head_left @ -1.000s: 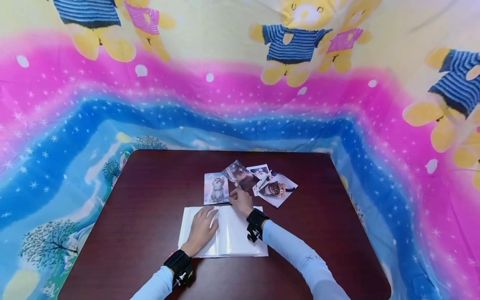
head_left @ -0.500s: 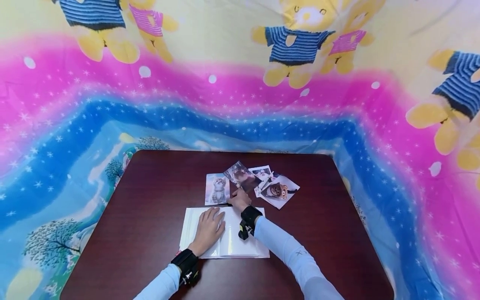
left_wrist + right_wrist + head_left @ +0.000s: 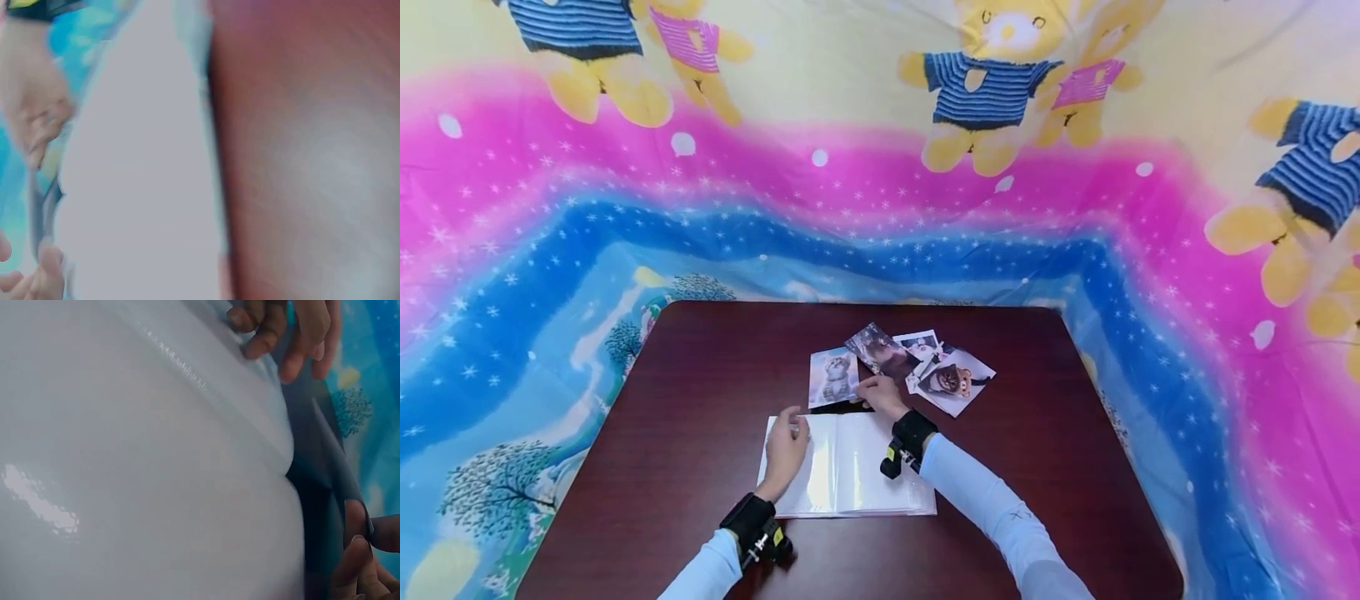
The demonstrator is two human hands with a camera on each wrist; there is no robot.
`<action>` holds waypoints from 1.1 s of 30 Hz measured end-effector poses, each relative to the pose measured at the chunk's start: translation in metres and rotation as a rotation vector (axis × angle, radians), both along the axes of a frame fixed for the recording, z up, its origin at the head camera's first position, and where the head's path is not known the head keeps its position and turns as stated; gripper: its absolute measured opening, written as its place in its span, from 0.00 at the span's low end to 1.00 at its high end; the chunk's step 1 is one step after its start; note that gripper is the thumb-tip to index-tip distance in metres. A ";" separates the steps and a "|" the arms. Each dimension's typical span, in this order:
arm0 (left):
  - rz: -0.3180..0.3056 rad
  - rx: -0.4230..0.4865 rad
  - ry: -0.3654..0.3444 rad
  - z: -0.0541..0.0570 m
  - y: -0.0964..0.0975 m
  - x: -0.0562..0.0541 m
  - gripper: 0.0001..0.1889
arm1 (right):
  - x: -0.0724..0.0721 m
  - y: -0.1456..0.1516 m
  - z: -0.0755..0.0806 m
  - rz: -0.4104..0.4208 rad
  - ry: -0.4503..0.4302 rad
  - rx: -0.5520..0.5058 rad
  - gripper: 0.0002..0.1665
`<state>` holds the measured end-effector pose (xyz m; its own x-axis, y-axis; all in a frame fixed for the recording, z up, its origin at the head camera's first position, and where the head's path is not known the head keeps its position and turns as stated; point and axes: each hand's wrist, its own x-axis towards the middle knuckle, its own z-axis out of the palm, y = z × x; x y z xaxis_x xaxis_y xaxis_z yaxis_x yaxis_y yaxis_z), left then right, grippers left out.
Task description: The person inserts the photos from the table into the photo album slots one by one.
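My right hand [image 3: 883,398] pinches the lower right corner of a kitten photo [image 3: 833,377], whose near edge is raised above the table. In the right wrist view the photo [image 3: 337,456] shows almost edge-on, its corner between thumb and fingers. An open photo album [image 3: 883,471] with white pages in glossy clear sleeves lies just in front of it. Over the album's left page hovers my left hand [image 3: 786,454], fingers loosely bent and holding nothing, close to the photo's left side. The left wrist view is blurred.
Right of the kitten photo, several overlapping photos lie in a loose pile, among them a dark one [image 3: 883,350] and a cat in a bear hat [image 3: 951,381]. The dark red table [image 3: 700,375] has a patterned cloth [image 3: 865,250] hanging behind it.
My left hand has lifted off the album page and shifted left toward the photo's left side. The kitten photo's near edge has risen in my right hand's pinch.
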<state>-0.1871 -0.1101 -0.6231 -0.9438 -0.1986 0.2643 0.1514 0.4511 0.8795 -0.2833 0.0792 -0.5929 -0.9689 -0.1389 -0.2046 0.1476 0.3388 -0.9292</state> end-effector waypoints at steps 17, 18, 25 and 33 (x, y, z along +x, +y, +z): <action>-0.013 0.501 -0.469 0.017 0.004 -0.013 0.25 | 0.056 0.033 0.003 0.090 -0.059 -0.156 0.13; -0.011 0.504 -0.468 0.017 0.005 -0.013 0.25 | 0.056 0.035 0.002 0.088 -0.057 -0.150 0.14; 0.021 0.484 -0.433 0.026 -0.002 -0.001 0.22 | 0.056 0.030 -0.002 0.105 -0.115 -0.163 0.14; -0.033 0.362 -0.322 0.040 0.007 0.019 0.22 | 0.050 0.029 0.004 0.091 -0.165 -0.285 0.20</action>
